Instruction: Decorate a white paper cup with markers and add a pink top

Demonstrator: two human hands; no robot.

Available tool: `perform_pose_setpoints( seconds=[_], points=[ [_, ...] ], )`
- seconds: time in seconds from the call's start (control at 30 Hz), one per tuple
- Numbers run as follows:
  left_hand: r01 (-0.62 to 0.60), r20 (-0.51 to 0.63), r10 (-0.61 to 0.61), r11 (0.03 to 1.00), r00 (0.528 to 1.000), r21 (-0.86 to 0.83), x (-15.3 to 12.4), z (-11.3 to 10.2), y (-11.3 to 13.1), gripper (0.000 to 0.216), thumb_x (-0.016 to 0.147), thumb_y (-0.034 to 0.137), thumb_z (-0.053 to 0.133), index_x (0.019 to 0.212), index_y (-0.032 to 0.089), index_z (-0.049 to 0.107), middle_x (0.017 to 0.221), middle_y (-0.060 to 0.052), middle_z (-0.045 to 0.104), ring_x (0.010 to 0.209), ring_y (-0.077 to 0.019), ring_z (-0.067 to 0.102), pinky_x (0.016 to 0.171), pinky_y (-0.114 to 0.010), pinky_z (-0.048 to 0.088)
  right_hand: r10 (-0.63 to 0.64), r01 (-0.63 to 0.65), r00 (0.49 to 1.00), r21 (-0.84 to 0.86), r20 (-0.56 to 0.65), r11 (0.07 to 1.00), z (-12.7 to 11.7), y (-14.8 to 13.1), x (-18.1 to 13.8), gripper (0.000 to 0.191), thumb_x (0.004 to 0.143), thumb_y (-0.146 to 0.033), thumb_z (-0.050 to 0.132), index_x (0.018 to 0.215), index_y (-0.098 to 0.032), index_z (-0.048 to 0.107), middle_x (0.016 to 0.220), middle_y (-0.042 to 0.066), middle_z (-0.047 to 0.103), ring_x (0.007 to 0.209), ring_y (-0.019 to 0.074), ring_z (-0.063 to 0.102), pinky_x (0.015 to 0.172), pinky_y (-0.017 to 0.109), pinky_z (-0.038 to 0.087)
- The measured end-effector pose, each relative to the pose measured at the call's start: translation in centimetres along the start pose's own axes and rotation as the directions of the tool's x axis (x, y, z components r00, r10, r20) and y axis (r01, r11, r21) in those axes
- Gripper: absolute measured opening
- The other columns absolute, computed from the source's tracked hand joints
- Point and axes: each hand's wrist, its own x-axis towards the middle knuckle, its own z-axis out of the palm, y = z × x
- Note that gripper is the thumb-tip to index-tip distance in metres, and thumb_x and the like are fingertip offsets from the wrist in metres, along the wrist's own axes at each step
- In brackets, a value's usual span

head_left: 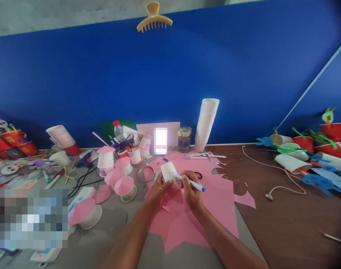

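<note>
Between my two hands is a small white paper cup (168,171), tilted, with faint marks on its side. My left hand (160,188) is closed around its lower left part, thumb on the front. In my right hand (191,189) is a white marker (193,182) with a blue end, held like a pen. Its tip meets the cup's side or sits just off it; I cannot tell which. Cut pink paper (198,220) lies beneath both hands. Left of them stand several small cups topped with pink paper discs (124,184).
A tall stack of white cups (206,125) and a lidded glass jar (184,139) stand behind. Loose pens (205,157) lie before them. At left are a glue gun (85,160) and a power strip (82,200). A white cable (288,168) and decorated cups (292,163) occupy the right.
</note>
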Motion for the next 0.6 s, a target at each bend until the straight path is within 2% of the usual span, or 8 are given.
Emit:
perform_pose_setpoints(
  seconds=[0.4, 0.6],
  points=[
    [-0.032, -0.038, 0.033, 0.999, 0.999, 0.030, 0.45, -0.43, -0.66, 0.051, 0.066, 0.040, 0.085, 0.107, 0.019, 0.063, 0.096, -0.005, 0.066, 0.086, -0.0186, 0.061, 0.081, -0.031, 0.046, 0.004, -0.005, 1.000, -0.035, -0.011, 0.999, 0.08, 0.44, -0.03, 0.028, 0.094, -0.045, 0.052, 0.080, -0.021, 0.057, 0.053, -0.005, 0.048, 0.048, 0.0119, 0.044, 0.048, 0.025, 0.037],
    [-0.033, -0.020, 0.034, 0.998, 0.999, 0.048, 0.45, -0.47, -0.59, 0.046, 0.069, 0.038, 0.084, 0.105, 0.019, 0.063, 0.095, -0.004, 0.066, 0.086, -0.0180, 0.060, 0.079, -0.029, 0.045, 0.010, -0.012, 1.000, -0.057, -0.026, 0.998, 0.06, 0.72, -0.04, 0.029, 0.094, -0.046, 0.052, 0.080, -0.021, 0.057, 0.055, -0.005, 0.048, 0.049, 0.0123, 0.045, 0.049, 0.025, 0.037]
  ],
)
